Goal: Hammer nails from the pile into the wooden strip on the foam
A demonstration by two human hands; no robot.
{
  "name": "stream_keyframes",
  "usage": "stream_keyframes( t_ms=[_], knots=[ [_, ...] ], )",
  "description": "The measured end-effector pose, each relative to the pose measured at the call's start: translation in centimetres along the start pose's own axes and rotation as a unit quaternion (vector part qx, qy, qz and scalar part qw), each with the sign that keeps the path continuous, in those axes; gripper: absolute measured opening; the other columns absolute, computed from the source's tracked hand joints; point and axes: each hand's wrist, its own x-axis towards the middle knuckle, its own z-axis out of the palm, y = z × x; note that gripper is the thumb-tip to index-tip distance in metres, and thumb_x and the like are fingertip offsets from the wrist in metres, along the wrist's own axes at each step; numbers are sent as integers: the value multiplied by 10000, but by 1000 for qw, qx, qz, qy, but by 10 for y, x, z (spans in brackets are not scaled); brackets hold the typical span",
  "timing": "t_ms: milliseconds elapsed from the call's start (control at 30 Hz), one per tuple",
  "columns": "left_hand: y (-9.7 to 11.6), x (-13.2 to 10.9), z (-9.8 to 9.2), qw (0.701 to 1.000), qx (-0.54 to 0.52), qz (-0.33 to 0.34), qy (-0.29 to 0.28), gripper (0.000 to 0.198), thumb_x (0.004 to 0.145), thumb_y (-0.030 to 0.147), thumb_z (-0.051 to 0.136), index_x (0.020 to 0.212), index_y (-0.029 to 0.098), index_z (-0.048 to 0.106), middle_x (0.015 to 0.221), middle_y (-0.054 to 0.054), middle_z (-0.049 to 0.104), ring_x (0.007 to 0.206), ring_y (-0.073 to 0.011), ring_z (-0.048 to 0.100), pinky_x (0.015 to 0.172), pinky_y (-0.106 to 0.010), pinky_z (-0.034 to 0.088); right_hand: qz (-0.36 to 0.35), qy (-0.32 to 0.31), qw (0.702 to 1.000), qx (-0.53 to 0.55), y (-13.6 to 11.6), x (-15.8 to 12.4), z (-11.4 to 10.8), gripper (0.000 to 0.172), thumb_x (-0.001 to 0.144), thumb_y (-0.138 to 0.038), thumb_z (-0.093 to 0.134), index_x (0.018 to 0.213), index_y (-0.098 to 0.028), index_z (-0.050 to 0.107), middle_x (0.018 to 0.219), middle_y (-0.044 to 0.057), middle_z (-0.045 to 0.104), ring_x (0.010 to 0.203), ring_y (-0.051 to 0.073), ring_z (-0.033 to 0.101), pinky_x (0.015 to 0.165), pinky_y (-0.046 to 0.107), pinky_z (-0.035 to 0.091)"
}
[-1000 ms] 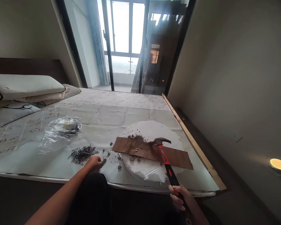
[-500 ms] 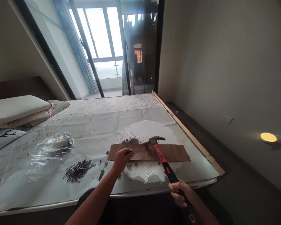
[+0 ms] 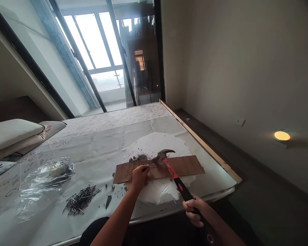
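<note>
My right hand (image 3: 195, 210) is closed round the black grip of a claw hammer (image 3: 171, 168) with a red and black handle. Its metal head is over a brown cardboard strip (image 3: 186, 165), just right of my left hand (image 3: 140, 176). The left fingers are pinched together low over the strip; whatever is between the fingertips is too small to make out. Small holes dot the strip's left part. Under it lies a round white foam sheet (image 3: 164, 141) with ragged edges. Grey crumbs (image 3: 137, 158) are scattered around the strip's left end.
Left of my forearm are a pile of nails (image 3: 81, 200) and a few loose nails (image 3: 108, 201). Behind them lies a clear plastic bag (image 3: 45, 177). Pillows (image 3: 16, 135) are at the far left. A wooden rail (image 3: 202, 141) edges the bed's right side.
The view has turned, shifting the scene slightly left. My left hand has moved right along the cardboard, closer to the hammer head, still pinched. The strip looks slightly tilted. My right hand keeps the hammer.
</note>
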Motion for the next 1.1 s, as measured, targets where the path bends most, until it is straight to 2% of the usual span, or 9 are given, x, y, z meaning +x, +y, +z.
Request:
stream_keyframes(
  t_ms=[233,433,567,667,767,867,967,1033,1100],
  knots=[
    [-2,0,2,1000,0,1,1,211,739,345,552,761,194,697,724,-33,691,690,-182,637,621,-264,477,-18,30,999,0,2,-1,3,316,622,-302,652,585,-203,355,462,-120,398,251,5,222,192,125,296],
    [2,0,3,999,20,37,6,154,739,272,562,733,187,691,786,-42,693,742,-178,629,706,-282,475,-16,43,999,-18,5,-1,3,327,623,-331,641,562,-204,347,437,-116,379,241,9,238,186,131,276],
    [1,-1,6,998,29,57,8,157,749,264,553,732,192,692,788,-46,690,757,-183,625,709,-288,478,-25,60,996,-54,8,-3,3,236,642,-309,637,650,-192,432,461,-111,413,249,23,281,199,144,293],
    [-3,-1,8,998,31,58,3,161,757,258,547,739,195,693,784,-47,688,746,-186,626,679,-286,481,-37,76,992,-90,6,-4,12,204,665,-296,623,741,-188,467,478,-108,432,258,29,296,211,140,281],
    [-8,-1,9,998,30,55,4,141,750,216,556,737,188,693,781,-48,690,749,-183,624,693,-284,475,-44,100,983,-146,4,-7,26,218,673,-342,605,747,-186,472,461,-115,395,263,24,269,227,133,242],
    [-11,-4,10,998,20,54,10,129,743,178,562,734,177,691,782,-48,690,755,-174,620,703,-270,461,-37,123,964,-233,0,-17,37,275,688,-405,587,809,-170,515,433,-120,349,264,29,250,248,143,225],
    [-13,-7,11,998,5,60,10,129,740,156,562,728,172,689,785,-42,688,752,-165,613,702,-260,444,-24,167,937,-306,-8,-30,44,481,703,-426,596,1079,-139,510,423,-117,366,279,38,251,292,162,245],
    [-14,-9,13,998,0,67,12,128,737,145,563,718,172,687,780,-39,684,748,-162,608,698,-257,434,-15,193,921,-337,-14,-36,47,636,698,-417,611,1247,-152,432,477,-81,452,330,60,336,348,181,297],
    [-16,-10,14,998,1,67,19,130,732,132,562,700,168,682,761,-39,677,734,-160,601,681,-251,425,-19,190,908,-373,-18,-39,50,665,675,-392,630,1277,-174,451,563,-33,527,433,100,453,448,217,390]
  ],
)
